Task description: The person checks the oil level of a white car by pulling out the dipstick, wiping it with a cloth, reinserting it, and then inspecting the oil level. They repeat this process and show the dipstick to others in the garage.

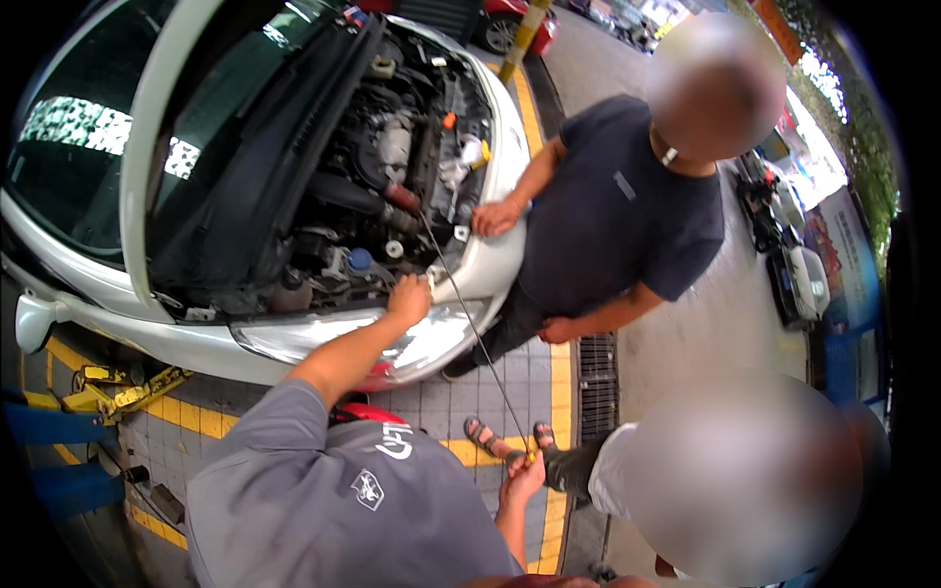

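Note:
My right hand [526, 474] is closed around the yellow end of a long thin dipstick [477, 336]. From there the dipstick slants up across the headlight [421, 343], its far end over the engine bay [382, 157] near a ribbed hose. My left hand [410, 299] is at the bay's front edge, just behind the headlight, with its fingers curled in. A small pale thing shows at these fingertips; whether they grip it is unclear. A blue cap [359, 260] lies to the left of this hand, inside the bay.
Across the white car's [505, 245] front corner stands a co-worker [627, 206] in a dark T-shirt, one hand on the bodywork. Another person [608, 470] is close at my right. Yellow lift arms [118, 387] lie at the left. A floor grate [596, 382] runs beyond the yellow line.

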`<act>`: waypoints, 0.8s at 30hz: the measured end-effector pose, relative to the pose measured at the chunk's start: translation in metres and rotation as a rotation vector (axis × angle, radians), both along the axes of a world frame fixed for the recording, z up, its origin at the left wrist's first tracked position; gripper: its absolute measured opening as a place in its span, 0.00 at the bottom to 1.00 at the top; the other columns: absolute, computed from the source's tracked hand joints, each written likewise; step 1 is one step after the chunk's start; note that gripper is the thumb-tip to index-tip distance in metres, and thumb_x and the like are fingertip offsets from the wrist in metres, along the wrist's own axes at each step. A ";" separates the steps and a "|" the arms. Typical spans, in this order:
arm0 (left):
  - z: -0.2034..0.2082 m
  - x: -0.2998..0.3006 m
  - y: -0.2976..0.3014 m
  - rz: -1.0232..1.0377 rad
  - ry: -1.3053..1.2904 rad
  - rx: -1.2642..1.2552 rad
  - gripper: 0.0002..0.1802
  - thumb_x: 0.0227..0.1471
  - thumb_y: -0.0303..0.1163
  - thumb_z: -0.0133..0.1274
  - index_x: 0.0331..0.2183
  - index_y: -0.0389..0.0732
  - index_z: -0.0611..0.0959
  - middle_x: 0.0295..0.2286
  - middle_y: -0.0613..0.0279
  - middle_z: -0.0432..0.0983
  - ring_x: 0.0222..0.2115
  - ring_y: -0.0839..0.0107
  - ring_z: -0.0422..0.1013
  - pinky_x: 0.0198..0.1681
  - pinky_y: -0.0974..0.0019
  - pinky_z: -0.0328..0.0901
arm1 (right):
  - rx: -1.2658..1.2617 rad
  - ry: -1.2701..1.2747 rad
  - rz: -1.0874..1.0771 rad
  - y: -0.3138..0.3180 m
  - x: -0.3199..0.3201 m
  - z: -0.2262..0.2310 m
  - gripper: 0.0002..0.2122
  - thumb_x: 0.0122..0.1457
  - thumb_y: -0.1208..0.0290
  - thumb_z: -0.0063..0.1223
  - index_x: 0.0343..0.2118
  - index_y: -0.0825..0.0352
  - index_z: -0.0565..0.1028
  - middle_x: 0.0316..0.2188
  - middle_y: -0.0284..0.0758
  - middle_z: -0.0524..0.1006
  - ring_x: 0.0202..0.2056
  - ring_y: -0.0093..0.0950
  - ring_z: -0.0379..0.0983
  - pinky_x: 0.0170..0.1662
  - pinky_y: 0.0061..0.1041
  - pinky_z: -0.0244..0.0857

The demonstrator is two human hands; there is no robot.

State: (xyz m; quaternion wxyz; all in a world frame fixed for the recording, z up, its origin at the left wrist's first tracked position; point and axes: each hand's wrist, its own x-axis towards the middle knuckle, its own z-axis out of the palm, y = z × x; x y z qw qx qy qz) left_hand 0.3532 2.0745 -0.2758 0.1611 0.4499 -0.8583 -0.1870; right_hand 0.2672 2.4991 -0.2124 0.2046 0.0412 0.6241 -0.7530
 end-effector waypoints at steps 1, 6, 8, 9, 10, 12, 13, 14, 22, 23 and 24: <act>-0.019 0.010 -0.010 0.047 -0.007 0.006 0.15 0.42 0.37 0.58 0.31 0.36 0.83 0.32 0.49 0.75 0.37 0.52 0.70 0.41 0.54 0.68 | -0.011 -0.004 0.051 0.003 -0.001 -0.012 0.15 0.65 0.61 0.40 0.28 0.68 0.70 0.14 0.30 0.68 0.15 0.20 0.61 0.18 0.17 0.50; -0.007 -0.005 -0.008 0.064 0.476 0.151 0.11 0.42 0.32 0.55 0.26 0.33 0.82 0.30 0.43 0.77 0.30 0.48 0.74 0.37 0.51 0.69 | 0.044 -0.084 0.036 -0.056 0.013 0.003 0.14 0.64 0.61 0.41 0.29 0.67 0.71 0.15 0.28 0.68 0.18 0.19 0.63 0.21 0.16 0.52; 0.014 0.001 -0.008 0.193 0.776 0.633 0.13 0.52 0.36 0.55 0.30 0.34 0.82 0.30 0.51 0.79 0.31 0.61 0.77 0.34 0.62 0.71 | 0.073 -0.091 0.060 -0.074 0.011 0.005 0.14 0.63 0.60 0.42 0.28 0.66 0.70 0.15 0.27 0.67 0.18 0.18 0.62 0.21 0.16 0.52; 0.019 0.013 -0.010 0.220 0.948 0.884 0.13 0.55 0.36 0.54 0.33 0.35 0.82 0.31 0.55 0.80 0.32 0.66 0.77 0.34 0.66 0.71 | 0.076 -0.097 0.080 -0.079 0.010 0.005 0.14 0.63 0.60 0.42 0.28 0.65 0.70 0.15 0.27 0.66 0.18 0.18 0.61 0.21 0.16 0.51; 0.023 0.030 -0.008 0.197 1.124 1.058 0.12 0.58 0.36 0.51 0.37 0.36 0.80 0.34 0.60 0.79 0.34 0.72 0.77 0.35 0.70 0.72 | 0.094 -0.110 0.098 -0.079 0.008 0.004 0.14 0.63 0.59 0.42 0.27 0.65 0.69 0.15 0.27 0.66 0.18 0.18 0.61 0.21 0.16 0.51; 0.036 0.061 -0.010 0.180 1.253 1.204 0.13 0.59 0.34 0.50 0.43 0.37 0.76 0.36 0.57 0.78 0.35 0.68 0.77 0.35 0.69 0.73 | 0.105 -0.119 0.133 -0.085 0.003 0.002 0.14 0.63 0.59 0.42 0.26 0.64 0.68 0.15 0.26 0.64 0.17 0.18 0.60 0.21 0.17 0.50; 0.045 0.078 -0.011 0.197 1.300 1.227 0.13 0.59 0.34 0.49 0.44 0.38 0.74 0.36 0.56 0.78 0.35 0.67 0.77 0.35 0.69 0.73 | 0.107 -0.123 0.134 -0.085 0.004 0.003 0.14 0.63 0.58 0.42 0.26 0.63 0.68 0.15 0.26 0.64 0.17 0.18 0.59 0.21 0.17 0.50; 0.058 0.087 -0.017 0.220 1.328 1.211 0.13 0.59 0.33 0.48 0.45 0.39 0.73 0.36 0.56 0.77 0.34 0.67 0.77 0.35 0.69 0.74 | 0.110 -0.127 0.138 -0.085 0.001 0.005 0.14 0.63 0.58 0.43 0.25 0.63 0.67 0.15 0.25 0.63 0.17 0.17 0.58 0.21 0.17 0.50; 0.114 0.177 -0.064 0.312 1.506 0.809 0.08 0.53 0.27 0.52 0.37 0.38 0.76 0.33 0.61 0.77 0.29 0.71 0.75 0.34 0.67 0.72 | 0.145 -0.156 0.109 -0.058 -0.012 0.001 0.16 0.63 0.55 0.44 0.22 0.58 0.63 0.14 0.22 0.59 0.17 0.16 0.54 0.20 0.18 0.47; 0.132 0.186 -0.058 0.285 1.497 0.776 0.10 0.52 0.26 0.52 0.39 0.35 0.77 0.34 0.58 0.77 0.32 0.68 0.76 0.37 0.66 0.73 | 0.146 -0.179 0.099 -0.060 -0.010 0.002 0.16 0.63 0.55 0.44 0.21 0.58 0.63 0.14 0.22 0.58 0.16 0.16 0.53 0.20 0.18 0.47; 0.114 0.214 -0.062 0.182 1.349 0.555 0.10 0.51 0.26 0.53 0.38 0.34 0.77 0.34 0.57 0.77 0.34 0.67 0.76 0.39 0.65 0.72 | 0.144 -0.202 0.111 -0.057 -0.009 -0.002 0.17 0.62 0.55 0.44 0.21 0.57 0.62 0.14 0.22 0.57 0.16 0.16 0.52 0.20 0.18 0.46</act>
